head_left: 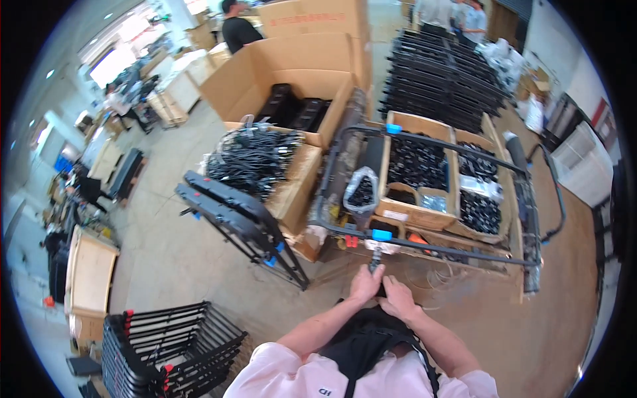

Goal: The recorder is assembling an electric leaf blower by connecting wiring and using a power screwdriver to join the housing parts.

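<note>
My left hand [364,284] and my right hand [398,298] are close together in front of my chest, both closed around a small dark tool or part [375,265] whose tip points up toward the black metal frame [431,245]. The frame lies across a low pallet, with blue clips [381,235] on its near bar. Which hand carries the dark piece's weight is hard to tell; the left hand wraps its lower end.
Cardboard boxes of black parts [418,166] sit inside the frame. A box heaped with black cables [255,162] stands to the left, beside leaning black frames [239,222]. More stacked frames lie at lower left [166,351] and far back [438,73]. People stand in the background.
</note>
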Demonstrator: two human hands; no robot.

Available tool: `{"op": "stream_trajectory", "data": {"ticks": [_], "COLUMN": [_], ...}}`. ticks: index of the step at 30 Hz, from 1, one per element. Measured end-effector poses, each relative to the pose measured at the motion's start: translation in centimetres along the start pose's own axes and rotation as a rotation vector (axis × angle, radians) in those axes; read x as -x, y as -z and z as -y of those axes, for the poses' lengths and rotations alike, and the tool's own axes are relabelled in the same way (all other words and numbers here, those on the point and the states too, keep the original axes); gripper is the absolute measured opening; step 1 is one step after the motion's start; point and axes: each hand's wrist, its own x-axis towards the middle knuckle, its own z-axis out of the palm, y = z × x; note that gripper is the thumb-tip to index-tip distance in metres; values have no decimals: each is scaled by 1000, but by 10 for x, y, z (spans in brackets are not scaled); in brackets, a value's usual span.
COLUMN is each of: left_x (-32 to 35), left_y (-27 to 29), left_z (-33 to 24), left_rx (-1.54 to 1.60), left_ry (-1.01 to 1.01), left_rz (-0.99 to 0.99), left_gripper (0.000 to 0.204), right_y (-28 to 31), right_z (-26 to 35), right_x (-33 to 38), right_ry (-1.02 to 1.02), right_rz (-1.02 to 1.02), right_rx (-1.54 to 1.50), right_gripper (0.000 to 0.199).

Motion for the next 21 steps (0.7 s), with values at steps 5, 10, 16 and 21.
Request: {"op": "stream_trajectory", "data": {"ticks": [5,10,16,21], "left_x": [-1,6,13,13], "left_y": [-15,-5,3,-9], "left_z": [11,12,12,20], "left_rx": [48,72,95,130], "left_ry": [-23,8,25,-22], "left_rz": [23,40,81,99], "left_gripper": [71,70,69,69], "right_y": [-1,-1,-5,-7], "right_z": [7,15,21,21], "right_x": [8,11,12,18], "right_ry": [40,-15,6,-15], "right_rz": [-13,-32,-17,-20], "right_rx": [-113,-115,-106,-133], "right_gripper": [58,63,61,59]}}
